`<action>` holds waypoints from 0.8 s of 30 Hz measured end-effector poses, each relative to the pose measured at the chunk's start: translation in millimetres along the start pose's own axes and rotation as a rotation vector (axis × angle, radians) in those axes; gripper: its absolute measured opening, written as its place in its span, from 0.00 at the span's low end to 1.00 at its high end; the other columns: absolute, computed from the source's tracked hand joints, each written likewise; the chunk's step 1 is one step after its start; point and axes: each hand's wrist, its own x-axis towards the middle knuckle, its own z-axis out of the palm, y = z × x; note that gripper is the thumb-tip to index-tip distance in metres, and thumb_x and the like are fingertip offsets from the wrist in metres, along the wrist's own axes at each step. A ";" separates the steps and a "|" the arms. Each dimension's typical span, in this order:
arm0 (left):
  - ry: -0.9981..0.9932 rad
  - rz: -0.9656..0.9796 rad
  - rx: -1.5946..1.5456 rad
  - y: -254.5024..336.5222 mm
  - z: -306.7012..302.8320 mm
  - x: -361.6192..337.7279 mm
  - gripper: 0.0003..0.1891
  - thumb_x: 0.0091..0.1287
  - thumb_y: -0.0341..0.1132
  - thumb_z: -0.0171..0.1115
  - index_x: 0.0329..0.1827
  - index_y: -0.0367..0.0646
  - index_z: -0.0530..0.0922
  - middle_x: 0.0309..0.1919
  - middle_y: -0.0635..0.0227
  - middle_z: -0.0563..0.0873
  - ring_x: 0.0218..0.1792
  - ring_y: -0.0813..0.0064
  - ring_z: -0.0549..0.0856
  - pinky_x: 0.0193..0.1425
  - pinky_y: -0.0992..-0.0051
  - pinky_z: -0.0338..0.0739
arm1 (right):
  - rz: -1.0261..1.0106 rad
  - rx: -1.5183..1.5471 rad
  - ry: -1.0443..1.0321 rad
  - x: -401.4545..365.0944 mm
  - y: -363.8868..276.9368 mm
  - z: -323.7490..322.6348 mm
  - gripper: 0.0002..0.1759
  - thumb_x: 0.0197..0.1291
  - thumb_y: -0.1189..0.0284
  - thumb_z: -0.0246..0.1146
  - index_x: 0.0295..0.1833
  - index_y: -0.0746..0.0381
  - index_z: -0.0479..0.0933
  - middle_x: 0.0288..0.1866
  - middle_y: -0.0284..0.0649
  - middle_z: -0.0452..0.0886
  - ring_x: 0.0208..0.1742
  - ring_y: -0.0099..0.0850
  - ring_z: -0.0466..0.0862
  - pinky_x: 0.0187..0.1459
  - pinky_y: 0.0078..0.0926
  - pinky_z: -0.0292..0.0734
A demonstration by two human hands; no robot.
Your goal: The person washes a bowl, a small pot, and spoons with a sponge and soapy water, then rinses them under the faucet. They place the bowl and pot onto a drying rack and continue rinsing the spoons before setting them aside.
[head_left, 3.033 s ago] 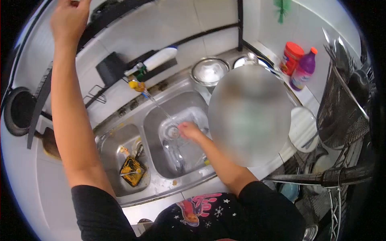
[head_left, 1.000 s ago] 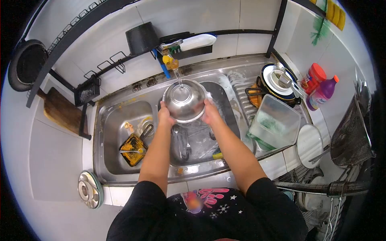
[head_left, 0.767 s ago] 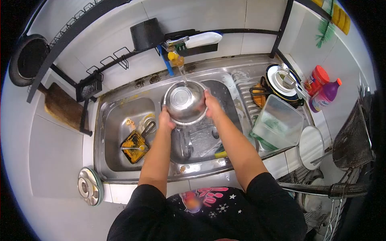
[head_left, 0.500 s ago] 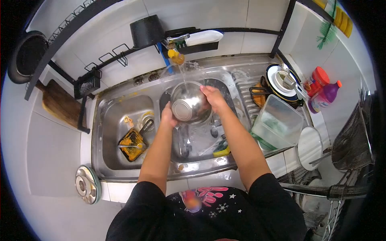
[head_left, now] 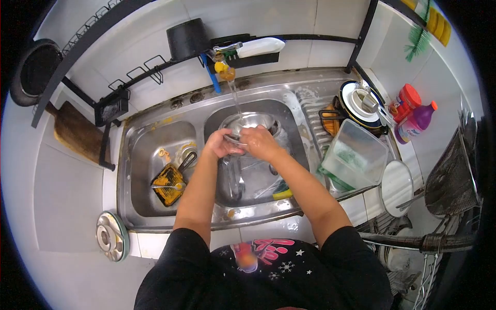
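1 steel bowl [head_left: 251, 122] between left hand [head_left: 219, 144] and right hand [head_left: 261, 143]

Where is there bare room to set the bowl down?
The white counter left of the sink, between the wooden board and the round metal lid, is bare. Crowded: the drainboard with plates and a clear container, the left basin with a dirty pan.

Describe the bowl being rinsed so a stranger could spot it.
In the steel double sink, look at the right-hand basin under the tap. The left hand and right hand grip a round steel bowl there, the only dish held up; cutlery lies below it.
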 end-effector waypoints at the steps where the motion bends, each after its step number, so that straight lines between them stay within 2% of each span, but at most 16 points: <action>1: 0.084 0.161 -0.048 -8.1 -0.4 -0.5 0.22 0.55 0.29 0.49 0.55 0.38 0.61 0.48 0.50 0.73 0.44 0.47 0.77 0.42 0.43 0.74 | 0.003 0.006 -0.041 -0.7 -1.7 -1.1 0.11 0.48 0.64 0.62 0.24 0.61 0.77 0.35 0.38 0.78 0.35 0.37 0.78 0.39 0.30 0.67; 4: 0.237 0.402 0.005 -20.6 12.7 -12.1 0.24 0.53 0.25 0.49 0.56 0.43 0.61 0.45 0.53 0.74 0.41 0.51 0.79 0.37 0.49 0.77 | 0.043 0.017 -0.175 -2.5 -6.5 -7.2 0.13 0.49 0.63 0.61 0.22 0.61 0.76 0.33 0.38 0.79 0.35 0.37 0.78 0.42 0.30 0.66; 6: 0.255 0.427 0.015 -23.6 23.3 -21.1 0.23 0.57 0.26 0.49 0.57 0.49 0.60 0.44 0.57 0.75 0.41 0.57 0.80 0.32 0.54 0.79 | 0.103 0.017 -0.275 -0.5 -6.8 -8.6 0.15 0.50 0.62 0.61 0.21 0.61 0.76 0.31 0.38 0.80 0.36 0.37 0.78 0.42 0.32 0.66; 9: 0.241 0.552 -0.013 -24.3 16.3 -11.4 0.20 0.63 0.32 0.50 0.58 0.52 0.59 0.46 0.60 0.75 0.40 0.60 0.80 0.31 0.57 0.80 | 0.173 0.252 -0.187 -4.2 7.9 3.1 0.15 0.50 0.57 0.59 0.27 0.58 0.77 0.27 0.41 0.80 0.38 0.38 0.79 0.45 0.38 0.64; 12: 0.292 0.625 0.047 -20.2 12.9 -8.5 0.21 0.65 0.38 0.50 0.61 0.52 0.58 0.48 0.61 0.74 0.42 0.62 0.79 0.33 0.60 0.80 | 0.309 0.319 -0.168 -3.0 10.4 -3.8 0.14 0.51 0.58 0.59 0.37 0.57 0.76 0.30 0.43 0.80 0.39 0.40 0.79 0.44 0.41 0.66; 15: 0.340 0.606 0.089 -17.1 17.8 -18.3 0.23 0.66 0.41 0.50 0.63 0.48 0.58 0.49 0.62 0.75 0.45 0.64 0.78 0.34 0.64 0.78 | 0.168 0.169 -0.245 2.7 14.8 -12.0 0.14 0.50 0.65 0.59 0.42 0.58 0.72 0.28 0.45 0.79 0.36 0.44 0.78 0.43 0.39 0.70; 18: 0.331 0.570 0.190 -22.3 20.4 -17.4 0.23 0.66 0.41 0.49 0.63 0.51 0.58 0.48 0.62 0.76 0.42 0.66 0.79 0.29 0.67 0.78 | 0.115 0.073 -0.577 13.2 19.1 -12.9 0.12 0.49 0.66 0.58 0.40 0.59 0.73 0.29 0.47 0.79 0.37 0.45 0.78 0.42 0.39 0.72; 19: 0.392 0.563 0.290 -22.7 27.4 -20.3 0.23 0.67 0.43 0.48 0.63 0.53 0.57 0.46 0.62 0.76 0.37 0.64 0.81 0.23 0.65 0.78 | 0.139 0.125 -0.577 15.7 13.9 -13.2 0.10 0.48 0.69 0.57 0.38 0.60 0.73 0.29 0.49 0.79 0.36 0.46 0.78 0.41 0.41 0.72; 22: 0.545 0.415 0.116 -11.7 56.1 -44.5 0.23 0.67 0.45 0.46 0.63 0.54 0.56 0.44 0.61 0.77 0.33 0.61 0.82 0.19 0.60 0.78 | 0.240 0.092 -0.334 27.0 7.1 0.1 0.10 0.48 0.69 0.55 0.37 0.60 0.73 0.32 0.49 0.79 0.35 0.47 0.79 0.39 0.43 0.74; 23: 0.476 0.441 0.142 -13.3 45.2 -40.7 0.23 0.67 0.46 0.45 0.62 0.53 0.55 0.43 0.59 0.77 0.30 0.58 0.82 0.16 0.57 0.77 | 0.265 0.118 -0.191 28.0 14.3 10.7 0.09 0.50 0.69 0.53 0.35 0.62 0.73 0.30 0.51 0.78 0.32 0.50 0.79 0.36 0.45 0.73; 24: 0.516 0.447 0.211 -16.1 42.3 -39.5 0.22 0.67 0.45 0.44 0.62 0.53 0.55 0.43 0.59 0.77 0.30 0.59 0.82 0.15 0.58 0.77 | 0.312 0.166 -0.089 32.6 21.1 19.2 0.10 0.51 0.69 0.52 0.34 0.63 0.73 0.30 0.52 0.78 0.33 0.51 0.78 0.37 0.45 0.73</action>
